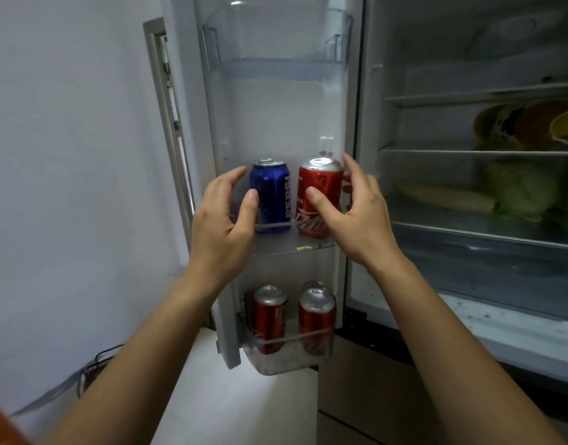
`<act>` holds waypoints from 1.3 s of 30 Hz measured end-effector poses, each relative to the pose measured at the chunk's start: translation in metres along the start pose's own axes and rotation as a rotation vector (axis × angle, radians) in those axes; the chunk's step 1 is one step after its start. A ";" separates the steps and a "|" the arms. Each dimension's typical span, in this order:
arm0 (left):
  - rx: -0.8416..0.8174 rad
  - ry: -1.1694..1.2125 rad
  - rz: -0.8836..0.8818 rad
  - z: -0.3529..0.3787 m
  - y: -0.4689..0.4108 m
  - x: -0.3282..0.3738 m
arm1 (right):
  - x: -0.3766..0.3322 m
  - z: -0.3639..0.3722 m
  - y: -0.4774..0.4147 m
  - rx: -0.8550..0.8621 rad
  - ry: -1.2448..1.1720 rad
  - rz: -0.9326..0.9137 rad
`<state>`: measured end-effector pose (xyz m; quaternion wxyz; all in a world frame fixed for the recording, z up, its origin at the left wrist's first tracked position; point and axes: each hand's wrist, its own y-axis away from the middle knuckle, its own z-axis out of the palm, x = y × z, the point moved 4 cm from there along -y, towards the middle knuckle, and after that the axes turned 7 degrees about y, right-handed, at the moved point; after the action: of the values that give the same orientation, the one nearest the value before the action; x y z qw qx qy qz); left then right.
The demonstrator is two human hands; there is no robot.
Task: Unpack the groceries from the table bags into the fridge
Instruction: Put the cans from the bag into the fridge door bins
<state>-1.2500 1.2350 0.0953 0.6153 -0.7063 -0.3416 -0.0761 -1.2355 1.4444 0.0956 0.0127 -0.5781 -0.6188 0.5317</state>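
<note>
A blue Pepsi can (271,200) and a red cola can (321,184) stand side by side on the middle shelf (295,250) of the open fridge door. My left hand (224,220) hovers just left of the blue can with its fingers apart and its thumb at the can's left edge, holding nothing. My right hand (356,213) wraps the red can, thumb on its front and fingers curled round its right side. Two more red cans (269,316) stand in the bottom door bin (289,361).
The top door bin (276,65) holds nothing. To the right, the fridge interior has wire-edged shelves (469,97) with orange packets (533,123), a green cabbage (520,191) and a pale long vegetable (443,195). A white wall and a cable lie to the left.
</note>
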 end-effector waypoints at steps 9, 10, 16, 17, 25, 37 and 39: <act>0.035 -0.599 -0.219 -0.071 0.104 -0.037 | -0.011 0.064 0.090 0.244 0.034 -0.128; 0.039 -0.638 -0.254 -0.086 0.115 -0.043 | -0.017 0.076 0.099 0.249 0.067 -0.150; 0.073 -0.873 -0.392 -0.208 0.178 -0.056 | -0.090 0.147 0.164 0.080 0.069 -0.293; 0.085 -0.899 -0.416 -0.233 0.189 -0.058 | -0.106 0.161 0.178 0.045 0.072 -0.319; 0.140 -1.080 -0.561 -0.464 0.307 -0.049 | -0.289 0.275 0.319 -0.157 0.011 -0.463; 0.276 -1.234 -0.843 -0.756 0.462 -0.046 | -0.532 0.430 0.509 -0.509 -0.123 -0.740; 0.297 -1.257 -0.857 -0.785 0.476 -0.054 | -0.558 0.457 0.527 -0.553 -0.154 -0.758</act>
<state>-0.7706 0.4864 -0.1406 0.3109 -0.3333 -0.8766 0.1542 -0.9691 0.6206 -0.1235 0.0057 -0.2521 -0.9036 0.3462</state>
